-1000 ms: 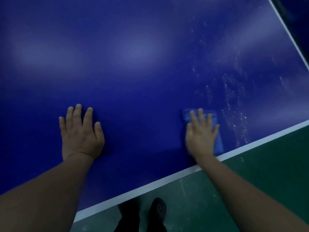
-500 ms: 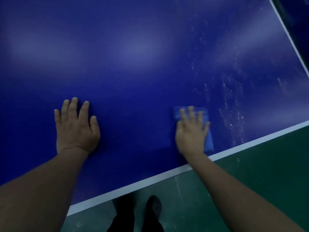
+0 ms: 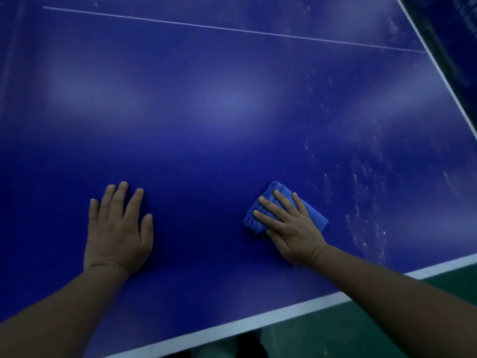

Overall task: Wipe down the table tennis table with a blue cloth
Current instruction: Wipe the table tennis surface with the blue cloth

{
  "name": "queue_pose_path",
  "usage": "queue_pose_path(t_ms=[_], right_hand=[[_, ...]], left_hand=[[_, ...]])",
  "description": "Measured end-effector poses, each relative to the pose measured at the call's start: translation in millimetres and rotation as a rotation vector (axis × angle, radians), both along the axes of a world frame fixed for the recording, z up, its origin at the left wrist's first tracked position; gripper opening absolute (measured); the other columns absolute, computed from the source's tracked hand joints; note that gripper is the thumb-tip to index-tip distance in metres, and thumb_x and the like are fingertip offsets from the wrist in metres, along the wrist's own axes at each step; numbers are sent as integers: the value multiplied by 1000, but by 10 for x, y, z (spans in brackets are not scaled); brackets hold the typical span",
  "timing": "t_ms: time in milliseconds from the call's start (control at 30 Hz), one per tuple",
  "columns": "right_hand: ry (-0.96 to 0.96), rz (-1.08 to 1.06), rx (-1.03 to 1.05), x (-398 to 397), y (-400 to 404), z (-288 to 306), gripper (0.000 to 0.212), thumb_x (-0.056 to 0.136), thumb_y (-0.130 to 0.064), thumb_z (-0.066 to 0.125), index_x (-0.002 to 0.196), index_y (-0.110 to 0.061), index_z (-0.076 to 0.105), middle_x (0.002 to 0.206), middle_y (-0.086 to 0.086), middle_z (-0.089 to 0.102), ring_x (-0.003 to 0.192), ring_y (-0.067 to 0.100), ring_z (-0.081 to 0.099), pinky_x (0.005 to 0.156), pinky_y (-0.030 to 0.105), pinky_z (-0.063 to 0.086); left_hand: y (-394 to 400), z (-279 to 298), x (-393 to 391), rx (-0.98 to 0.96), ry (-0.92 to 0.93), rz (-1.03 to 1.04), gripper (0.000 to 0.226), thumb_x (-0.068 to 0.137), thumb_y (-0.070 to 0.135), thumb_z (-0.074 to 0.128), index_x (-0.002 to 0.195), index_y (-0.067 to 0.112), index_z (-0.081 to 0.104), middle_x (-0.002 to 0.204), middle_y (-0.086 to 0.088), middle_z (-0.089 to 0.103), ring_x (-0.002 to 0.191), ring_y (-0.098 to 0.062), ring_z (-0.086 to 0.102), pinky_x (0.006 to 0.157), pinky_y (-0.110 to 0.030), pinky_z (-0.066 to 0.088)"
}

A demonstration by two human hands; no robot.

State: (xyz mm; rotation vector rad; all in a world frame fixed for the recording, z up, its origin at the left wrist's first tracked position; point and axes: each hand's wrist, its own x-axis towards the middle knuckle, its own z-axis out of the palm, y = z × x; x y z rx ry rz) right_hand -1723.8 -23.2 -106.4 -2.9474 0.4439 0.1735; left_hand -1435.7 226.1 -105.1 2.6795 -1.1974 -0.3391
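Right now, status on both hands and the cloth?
Left hand flat on the table, empty. Right hand pressing the blue cloth flat, fingers spread. White specks right of cloth. Nothing blocking.

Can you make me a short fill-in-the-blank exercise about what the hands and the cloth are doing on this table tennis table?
1. The folded blue cloth lies under the ____ hand.
2. The left hand rests flat on the table tennis table, holding ____.
3. The whitish specks lie on the person's ____ side of the cloth.

Missing words: right; nothing; right
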Motion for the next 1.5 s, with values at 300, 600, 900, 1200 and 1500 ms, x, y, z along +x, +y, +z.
queue_pose_path(t_ms=[300,600,900,1200,1500], right_hand=[[-4,151,-6,602,-1473,37,49,100,-41,36,147,-31,45,157,-3,35,148,33,26,116,64,20],[-7,-91,-46,1947,-3164,-9,49,105,-40,27,154,-40,24,165,-11,15,153,22,5,121,53,2],[-43,535,-80,1816,-3055,-87,50,100,-41,35,149,-35,40,160,-3,33,149,30,23,117,58,11],[-51,134,-20,2627,-2900,-177,54,99,-45,24,152,-38,33,162,-9,27,151,26,17,118,58,6],[-123,-311,-71,3344,-2748,-224,53,101,-42,32,153,-35,30,164,-4,21,152,31,9,116,63,1]], left_hand=[[-1217,138,-124,-156,-13,38,67,91,46,29,142,7,49,154,-17,37,146,-33,28,120,-56,15],[-2703,-47,-87,-97,-35,274,66,98,48,26,157,19,17,166,-4,-1,152,-20,-12,123,-45,-7],[-2760,-101,-84,-31,-31,265,70,94,52,17,154,19,30,164,-6,16,153,-22,0,123,-48,-2],[-2775,-102,-50,-17,-28,261,67,94,48,20,150,15,39,162,-10,24,152,-24,7,122,-51,0],[-2793,-62,-36,-11,-31,251,65,92,42,29,145,10,47,158,-15,32,149,-32,19,119,-57,10]])
